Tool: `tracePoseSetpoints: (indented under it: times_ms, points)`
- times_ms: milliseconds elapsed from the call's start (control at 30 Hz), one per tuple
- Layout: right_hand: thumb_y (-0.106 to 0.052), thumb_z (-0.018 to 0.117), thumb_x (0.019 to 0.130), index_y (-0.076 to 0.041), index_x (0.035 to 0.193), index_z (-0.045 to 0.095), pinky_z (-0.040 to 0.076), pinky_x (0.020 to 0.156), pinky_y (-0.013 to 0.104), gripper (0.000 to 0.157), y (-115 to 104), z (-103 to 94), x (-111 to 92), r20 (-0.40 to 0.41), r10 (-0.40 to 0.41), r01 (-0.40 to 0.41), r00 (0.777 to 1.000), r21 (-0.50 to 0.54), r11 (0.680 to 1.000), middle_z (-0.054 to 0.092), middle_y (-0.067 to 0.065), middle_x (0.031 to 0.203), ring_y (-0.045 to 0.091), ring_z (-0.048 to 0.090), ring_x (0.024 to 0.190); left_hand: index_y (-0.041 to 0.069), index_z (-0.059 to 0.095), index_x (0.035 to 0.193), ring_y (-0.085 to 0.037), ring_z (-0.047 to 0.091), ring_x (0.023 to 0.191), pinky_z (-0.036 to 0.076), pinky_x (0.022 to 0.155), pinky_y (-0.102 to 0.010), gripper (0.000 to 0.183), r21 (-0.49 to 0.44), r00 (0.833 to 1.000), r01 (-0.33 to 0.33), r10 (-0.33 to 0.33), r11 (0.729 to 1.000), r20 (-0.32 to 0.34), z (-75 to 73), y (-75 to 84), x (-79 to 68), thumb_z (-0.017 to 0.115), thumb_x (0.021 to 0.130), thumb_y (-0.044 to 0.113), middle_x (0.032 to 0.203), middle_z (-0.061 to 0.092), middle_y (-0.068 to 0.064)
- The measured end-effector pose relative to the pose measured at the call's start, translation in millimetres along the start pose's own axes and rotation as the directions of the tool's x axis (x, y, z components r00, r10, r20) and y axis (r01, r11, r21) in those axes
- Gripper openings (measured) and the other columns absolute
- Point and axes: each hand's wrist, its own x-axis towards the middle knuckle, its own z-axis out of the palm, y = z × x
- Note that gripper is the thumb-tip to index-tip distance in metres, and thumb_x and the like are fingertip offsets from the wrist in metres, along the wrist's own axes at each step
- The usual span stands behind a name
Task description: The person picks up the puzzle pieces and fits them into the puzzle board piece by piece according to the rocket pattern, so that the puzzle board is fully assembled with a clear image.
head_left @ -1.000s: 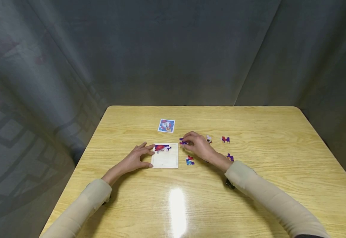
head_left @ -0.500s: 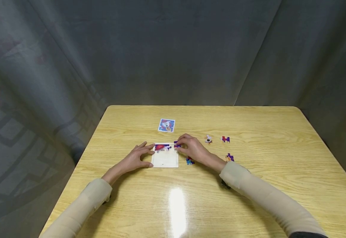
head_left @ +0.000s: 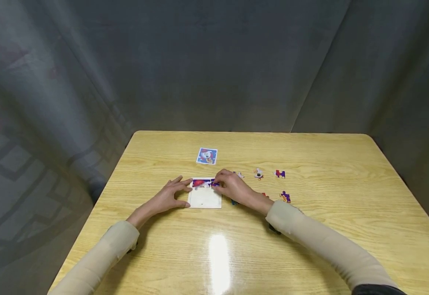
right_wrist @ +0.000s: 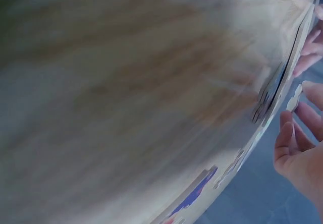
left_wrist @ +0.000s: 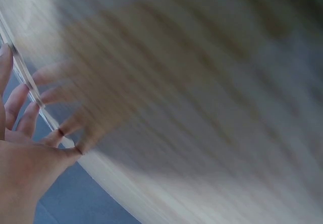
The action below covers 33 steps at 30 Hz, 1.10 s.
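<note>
A pale square puzzle tray point(head_left: 206, 200) lies on the table, with joined red, white and purple pieces point(head_left: 200, 183) along its far side. My left hand point(head_left: 166, 196) rests at the tray's left edge, fingers spread, fingertips and thumb touching its border. The left wrist view has this hand point(left_wrist: 25, 168) low at the table's level. Over the tray's far right corner my right hand point(head_left: 236, 189) pinches a purple puzzle piece point(head_left: 214, 184), right beside the joined ones. Seen edge-on in the right wrist view, the puzzle piece point(right_wrist: 294, 99) sits between thumb and fingers.
Behind the tray lies a small picture card point(head_left: 207, 156). Loose pieces lie to the right: a white one point(head_left: 258, 173), a red and purple one point(head_left: 279, 174), a purple and orange one point(head_left: 285, 196). Others are partly hidden under the right hand. Dark curtains point(head_left: 214, 65) hang behind the table.
My right hand has moved left with the purple puzzle piece, from beside the tray to over its far right corner. A white piece behind that hand has come into view. The left hand stays put.
</note>
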Motion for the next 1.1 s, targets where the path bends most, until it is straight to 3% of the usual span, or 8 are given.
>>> tracePoseSetpoints:
  times_ms: [533,1100]
  points:
    - [-0.012,0.076,0.083,0.0,0.092,0.071,0.055,0.072,0.02,0.015,-1.2,2.7,1.4,-0.013,0.001,-0.002,1.0,-0.052,0.999,0.065,0.011,0.101,0.018,0.064,0.083,0.008,0.066,0.118,-0.039,0.017,0.144,0.007,0.112,-0.064,0.047,0.0,1.0,0.003,-0.003,1.0,0.001,0.5,-0.1,1.3,0.079,0.079,0.031,0.15,0.04,-0.008]
    - [-0.013,0.075,0.084,-0.001,0.093,0.072,0.056,0.078,0.03,0.016,-0.4,5.2,3.7,0.024,0.025,-0.022,0.999,-0.092,0.995,0.065,0.011,0.103,0.021,0.064,0.088,0.008,0.066,0.117,-0.039,0.017,0.144,0.008,0.112,-0.065,0.046,-0.002,1.0,0.0,0.0,1.0,-0.006,0.5,0.0,-0.3,0.079,0.079,0.029,0.15,0.04,-0.009]
